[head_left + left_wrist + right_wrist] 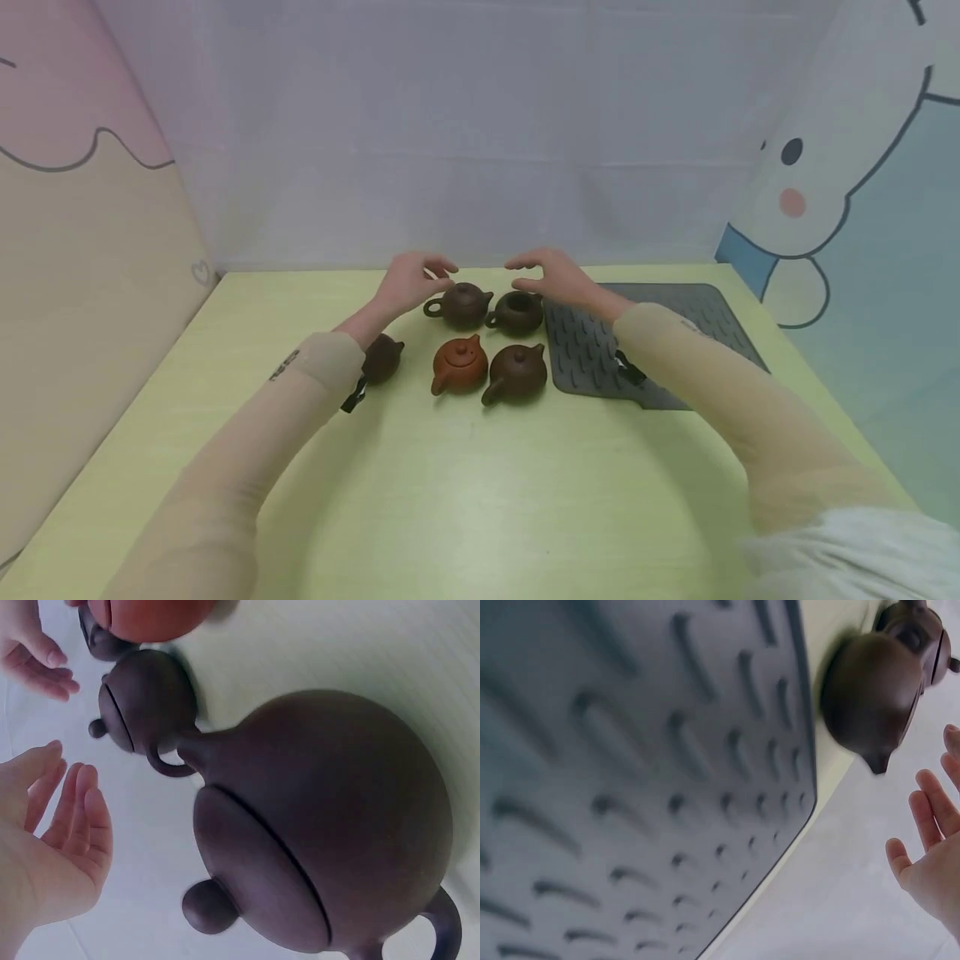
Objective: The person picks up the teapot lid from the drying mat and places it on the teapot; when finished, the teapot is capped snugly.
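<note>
My left hand (415,279) hovers beside a dark brown lidded teapot (462,306) at the back, fingers loosely bent and holding nothing. Across from it, my right hand (552,276) hangs above a dark teapot without its lid (519,313), thumb and fingers apart. In the left wrist view, a gap shows between the left hand (64,847) and the lidded teapot (154,701). An orange-brown teapot (460,365) and another dark lidded teapot (519,372) stand in front. One more dark teapot (382,360), partly hidden by my left forearm, sits to the left.
A grey ridged mat (592,358) lies right of the teapots, partly under my right forearm. The pale yellow-green table (480,500) reaches back to a white cloth backdrop (480,150). Printed panels stand at both sides.
</note>
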A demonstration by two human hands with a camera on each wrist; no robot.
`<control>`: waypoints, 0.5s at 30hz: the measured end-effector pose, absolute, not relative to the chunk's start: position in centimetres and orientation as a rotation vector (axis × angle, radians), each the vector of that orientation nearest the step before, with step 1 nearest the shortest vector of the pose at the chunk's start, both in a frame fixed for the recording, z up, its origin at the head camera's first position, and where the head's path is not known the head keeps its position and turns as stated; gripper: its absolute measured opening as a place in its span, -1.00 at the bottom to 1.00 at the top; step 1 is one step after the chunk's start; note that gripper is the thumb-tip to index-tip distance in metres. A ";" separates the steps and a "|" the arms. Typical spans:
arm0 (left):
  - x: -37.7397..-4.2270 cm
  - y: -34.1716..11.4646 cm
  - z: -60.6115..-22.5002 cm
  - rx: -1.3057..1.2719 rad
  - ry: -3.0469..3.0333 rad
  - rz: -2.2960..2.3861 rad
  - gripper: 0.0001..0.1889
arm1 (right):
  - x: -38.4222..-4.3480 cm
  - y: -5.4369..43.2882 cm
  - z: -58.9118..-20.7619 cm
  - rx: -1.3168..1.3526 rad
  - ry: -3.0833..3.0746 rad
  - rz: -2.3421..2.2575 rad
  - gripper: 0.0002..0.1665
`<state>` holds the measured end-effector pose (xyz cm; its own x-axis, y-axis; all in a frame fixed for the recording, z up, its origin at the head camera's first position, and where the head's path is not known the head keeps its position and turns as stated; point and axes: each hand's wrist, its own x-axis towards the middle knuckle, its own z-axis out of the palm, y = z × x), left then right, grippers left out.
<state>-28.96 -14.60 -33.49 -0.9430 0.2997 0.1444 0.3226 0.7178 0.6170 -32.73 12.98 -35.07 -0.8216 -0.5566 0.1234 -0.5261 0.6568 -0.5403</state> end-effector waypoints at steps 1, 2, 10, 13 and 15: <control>-28.8 -14.3 -33.5 -0.534 -2.871 -1.059 -0.72 | -32.6 13.4 -34.9 -0.903 2.817 -0.892 -0.51; -28.7 -13.9 -33.4 -0.549 -2.864 -1.063 -0.73 | -32.6 13.9 -34.8 -0.889 2.823 -0.892 -0.51; -27.9 -11.8 -34.2 -0.725 -2.897 -0.832 -0.77 | -32.5 17.1 -34.4 -0.861 2.904 -0.899 -0.51; -27.8 -11.2 -34.7 -0.751 -2.932 -0.775 -0.75 | -32.3 18.5 -34.8 -0.857 2.924 -0.922 -0.52; -27.7 -10.8 -35.0 -0.751 -2.965 -0.742 -0.74 | -32.0 19.4 -35.0 -0.834 2.939 -0.933 -0.52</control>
